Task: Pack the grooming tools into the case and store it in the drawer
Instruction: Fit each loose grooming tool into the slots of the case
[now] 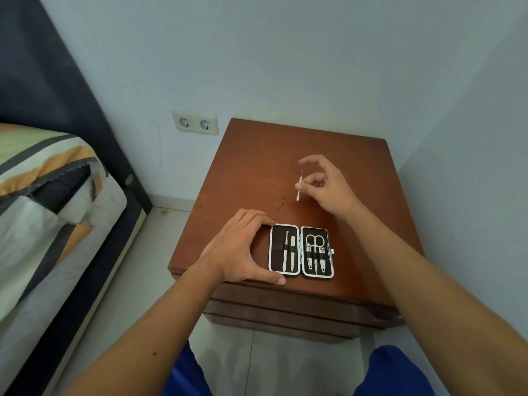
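Note:
A small black grooming case (pixel 301 250) with a silver rim lies open near the front edge of the brown wooden nightstand (pixel 257 167). Its left half holds two slim metal tools (pixel 288 254); its right half holds scissors (pixel 315 244) and two clippers. My left hand (pixel 240 247) rests on the nightstand against the case's left edge, thumb and fingers bracing it. My right hand (pixel 325 187) hovers above the nightstand behind the case, pinching a thin metal tool (pixel 299 184) upright between thumb and fingers.
Drawer fronts (pixel 285 312) stack below the nightstand top, all closed. A bed with a striped cover (pixel 43 195) stands to the left. A double wall socket (pixel 195 122) sits on the wall behind. Walls close in behind and to the right.

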### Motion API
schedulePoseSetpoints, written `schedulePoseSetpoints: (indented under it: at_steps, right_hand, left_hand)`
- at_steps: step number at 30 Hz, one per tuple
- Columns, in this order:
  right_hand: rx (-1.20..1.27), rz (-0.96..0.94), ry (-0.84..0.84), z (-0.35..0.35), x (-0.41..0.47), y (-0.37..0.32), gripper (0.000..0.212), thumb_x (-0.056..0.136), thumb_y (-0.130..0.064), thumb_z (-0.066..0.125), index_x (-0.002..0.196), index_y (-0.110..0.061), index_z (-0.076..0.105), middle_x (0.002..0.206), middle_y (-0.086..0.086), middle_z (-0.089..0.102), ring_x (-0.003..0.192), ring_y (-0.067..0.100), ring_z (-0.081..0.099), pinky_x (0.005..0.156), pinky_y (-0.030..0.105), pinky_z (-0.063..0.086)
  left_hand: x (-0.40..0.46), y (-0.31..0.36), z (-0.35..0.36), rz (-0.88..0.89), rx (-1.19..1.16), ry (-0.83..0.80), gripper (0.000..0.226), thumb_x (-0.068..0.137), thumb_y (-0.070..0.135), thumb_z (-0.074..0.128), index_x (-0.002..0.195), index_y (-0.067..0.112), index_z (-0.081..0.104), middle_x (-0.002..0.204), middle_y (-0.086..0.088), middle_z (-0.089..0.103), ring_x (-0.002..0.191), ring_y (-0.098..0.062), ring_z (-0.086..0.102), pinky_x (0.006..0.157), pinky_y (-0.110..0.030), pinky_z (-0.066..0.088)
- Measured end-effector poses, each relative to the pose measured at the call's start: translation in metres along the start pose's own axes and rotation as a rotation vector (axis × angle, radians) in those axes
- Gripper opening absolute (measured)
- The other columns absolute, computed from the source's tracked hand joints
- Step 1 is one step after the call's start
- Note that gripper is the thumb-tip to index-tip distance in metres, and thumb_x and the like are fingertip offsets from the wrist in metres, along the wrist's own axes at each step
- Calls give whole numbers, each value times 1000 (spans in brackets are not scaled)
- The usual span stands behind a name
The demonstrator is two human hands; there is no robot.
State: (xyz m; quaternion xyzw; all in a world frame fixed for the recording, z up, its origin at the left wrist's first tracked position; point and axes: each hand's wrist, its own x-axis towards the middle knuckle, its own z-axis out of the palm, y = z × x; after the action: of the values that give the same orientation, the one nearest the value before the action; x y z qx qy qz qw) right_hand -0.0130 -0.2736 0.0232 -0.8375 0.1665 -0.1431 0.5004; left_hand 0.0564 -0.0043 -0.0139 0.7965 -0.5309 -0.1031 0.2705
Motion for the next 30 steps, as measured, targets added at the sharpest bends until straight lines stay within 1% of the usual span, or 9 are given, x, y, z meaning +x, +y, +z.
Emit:
schedulePoseSetpoints:
  at_steps: [4, 8, 12, 16, 19, 21, 24, 27, 30]
  right_hand:
    - [52, 26, -67, 17, -40, -16, 33, 91, -20, 81, 115, -34, 63, 84, 1, 80, 71, 14, 67, 76, 39, 55]
    - [88, 52, -67, 33, -68, -20, 32, 90, -20, 83, 115, -28, 66, 86, 2, 81, 70, 5, 69, 76, 31, 56]
    - [35, 49, -18, 46, -75, -12, 31, 87, -24, 85, 110, -33, 67, 82, -1, 81, 66, 5, 64, 79, 38, 55]
    - [-27, 24, 32, 53, -75, -15, 31, 86, -24, 86, 110, -28, 67, 79, -5, 80, 60, 2, 60, 71, 27, 52]
    - [-102, -3, 20, 56, -75, -14, 31, 85, -28, 86, 108, -31, 68, 78, -9, 79, 58, 6, 55, 68, 29, 52]
    - [-141, -17, -5, 57, -76, -12, 33, 83, -30, 87, 110, -33, 68, 80, -11, 78, 60, 9, 56, 69, 32, 53]
    - [-226, -44, -38, 55, -76, -11, 42, 82, -31, 88, 119, -32, 69, 83, -13, 74, 66, 6, 54, 70, 25, 50]
    - [-358, -77, -82, 53, -76, -12, 51, 83, -37, 87, 130, -30, 68, 94, -15, 65, 76, 4, 55, 77, 23, 47]
    - [-468, -97, -147, 50, -77, -14, 50, 87, -41, 81, 134, -30, 67, 104, -17, 55, 88, -1, 53, 84, 21, 45]
  left_hand:
    - [0, 1, 0, -5, -2, -1, 117, 53, 93, 82, 146, 29, 51, 144, 17, 48, 137, -4, 39, 120, -33, 39]
    - [-2, 2, 0, 2, -2, 22, 118, 52, 92, 83, 145, 26, 54, 140, 16, 50, 133, -4, 41, 118, -31, 39]
    - [-4, 4, 1, -1, 4, 39, 117, 52, 93, 82, 144, 25, 55, 139, 16, 52, 133, -5, 42, 116, -30, 40]
    - [-6, 4, 1, -5, 13, 45, 118, 52, 94, 81, 145, 24, 56, 140, 16, 53, 135, -6, 41, 118, -31, 40]
    - [-7, 4, 0, -8, 10, 45, 117, 53, 94, 81, 145, 26, 56, 141, 16, 53, 136, -6, 41, 118, -33, 40]
    - [-7, 4, 0, -12, 8, 44, 117, 53, 94, 80, 145, 26, 56, 142, 16, 53, 136, -6, 41, 118, -35, 40]
    - [-6, 4, -1, -16, 0, 40, 119, 52, 95, 80, 145, 25, 56, 142, 16, 53, 136, -6, 40, 119, -35, 41]
    - [-6, 4, 0, -15, -4, 45, 119, 52, 94, 80, 145, 24, 56, 142, 16, 53, 136, -6, 41, 119, -34, 41]
    - [-6, 4, 0, -17, -7, 41, 120, 53, 94, 81, 146, 23, 56, 142, 15, 52, 136, -5, 41, 119, -34, 40]
